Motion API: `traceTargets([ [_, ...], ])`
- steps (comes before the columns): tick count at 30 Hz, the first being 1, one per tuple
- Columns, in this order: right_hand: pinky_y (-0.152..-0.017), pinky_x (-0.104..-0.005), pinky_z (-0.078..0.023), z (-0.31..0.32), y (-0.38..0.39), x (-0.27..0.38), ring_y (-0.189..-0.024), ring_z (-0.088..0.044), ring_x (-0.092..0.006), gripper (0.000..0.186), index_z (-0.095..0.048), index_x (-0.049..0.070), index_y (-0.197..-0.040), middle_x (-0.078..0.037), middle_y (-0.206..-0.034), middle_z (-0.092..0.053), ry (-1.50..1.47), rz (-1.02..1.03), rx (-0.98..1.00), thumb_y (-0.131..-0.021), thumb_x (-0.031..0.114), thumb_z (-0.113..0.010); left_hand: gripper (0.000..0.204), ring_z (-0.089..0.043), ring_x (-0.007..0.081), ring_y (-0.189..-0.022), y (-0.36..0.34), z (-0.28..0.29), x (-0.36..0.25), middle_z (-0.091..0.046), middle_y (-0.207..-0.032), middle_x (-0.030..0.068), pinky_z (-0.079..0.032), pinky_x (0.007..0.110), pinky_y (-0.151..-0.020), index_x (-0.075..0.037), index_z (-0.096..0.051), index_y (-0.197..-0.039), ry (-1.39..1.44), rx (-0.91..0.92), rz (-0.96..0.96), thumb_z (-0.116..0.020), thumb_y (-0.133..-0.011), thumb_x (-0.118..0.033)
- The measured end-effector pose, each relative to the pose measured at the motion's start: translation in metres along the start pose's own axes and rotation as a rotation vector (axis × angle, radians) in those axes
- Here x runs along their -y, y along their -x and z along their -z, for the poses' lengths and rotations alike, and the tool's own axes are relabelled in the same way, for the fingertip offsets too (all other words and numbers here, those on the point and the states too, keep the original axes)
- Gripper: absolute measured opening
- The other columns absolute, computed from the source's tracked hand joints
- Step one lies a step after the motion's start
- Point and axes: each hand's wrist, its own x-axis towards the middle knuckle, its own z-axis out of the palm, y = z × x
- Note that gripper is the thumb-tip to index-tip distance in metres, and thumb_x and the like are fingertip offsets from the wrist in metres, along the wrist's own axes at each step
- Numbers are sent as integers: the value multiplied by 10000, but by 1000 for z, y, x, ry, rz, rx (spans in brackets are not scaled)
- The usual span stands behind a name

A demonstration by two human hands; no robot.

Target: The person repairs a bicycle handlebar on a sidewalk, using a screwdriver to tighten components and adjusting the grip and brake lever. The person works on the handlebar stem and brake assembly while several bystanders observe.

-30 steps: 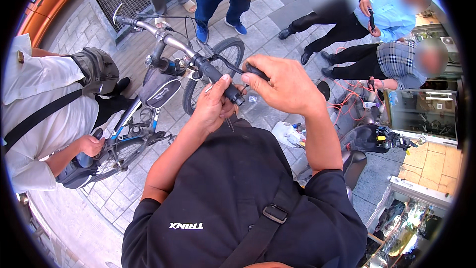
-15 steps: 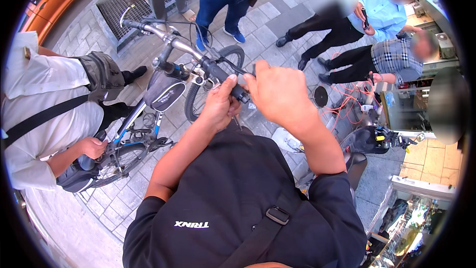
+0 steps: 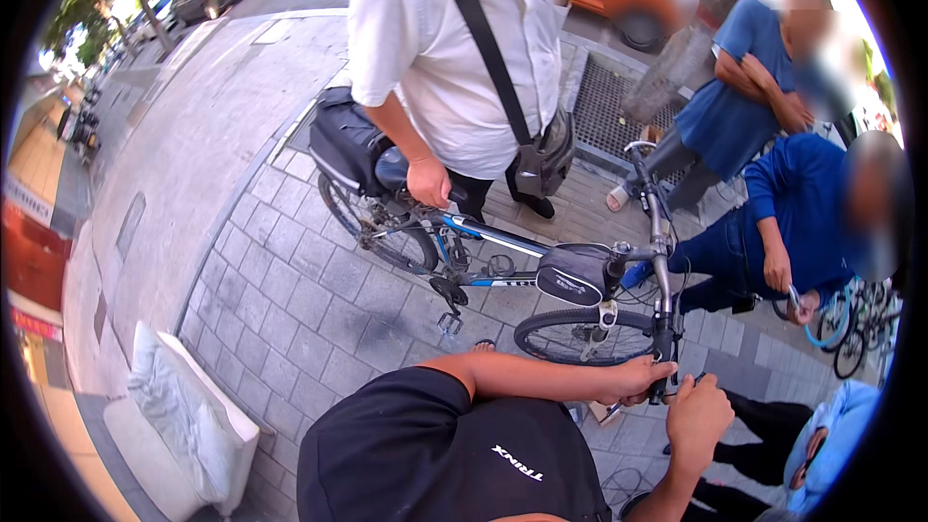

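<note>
Gripping: your left hand is wrapped shut on the near handlebar end, at the grip.
R hand: right hand just beside same end, fingers curled; whether it pinches anything, can't tell.
Bike: upright on paving, crosswise ahead of you, front wheel nearest.
Support: another person's hand rests on saddle.
Handling: bar likely stiff metal, grip rubbery, non-slip; whole bike heavy-ish, front end swivels freely, so hold at bar ends.
Nearby: frame bag; bystanders w/ arms crossed or seated.
</note>
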Motion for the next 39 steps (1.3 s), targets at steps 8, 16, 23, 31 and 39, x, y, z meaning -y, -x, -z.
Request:
traceTargets([
  [8,-774,-568,-555,-9,-14,-36,-842,-731,-465,369,-661,-13,-942,-251,-857,-737,-98,298,-28,-1030,344,-631,288,-352,69,-391,-1,-18,11,-643,-750,-8,-230,268,-367,-177,-580,-1085,-14,-85,-174,-570,-1098,-464],
  [16,-806,-564,-561,-19,-8,-29,-868,-734,-475,387,-700,-21,-924,-266,-877,-746,-149,223,-95,-1025,346,-628,314,-364,68,-416,-7,-21,22,-569,-698,-34,-222,281,-392,-155,-609,-1055,1,-177,-256,-572,-1098,-464],
  [23,-822,-594,-541,-13,-15,-43,-892,-728,-489,395,-712,-21,-927,-284,-882,-742,-155,330,-52,-1010,357,-638,367,-362,77,-411,-8,-23,24,-628,-745,-11,-258,271,-385,-128,-645,-962,-59,-198,-253,-543,-1110,-447],
  [31,-801,-579,-554,-24,-6,-36,-866,-736,-468,394,-720,-8,-867,-267,-870,-747,-165,280,-143,-981,364,-663,347,-372,79,-423,-9,-25,30,-643,-736,-9,-248,277,-387,-135,-669,-983,-22,-167,-241,-575,-1097,-449],
  [39,-731,-519,-563,-21,-37,-65,-786,-736,-425,417,-720,7,-886,-232,-796,-738,-300,560,-41,-964,415,-676,301,-440,100,-411,-3,-19,16,-699,-780,53,-280,274,-365,-112,-682,-1058,-41,-153,-220,-551,-1116,-377],
])
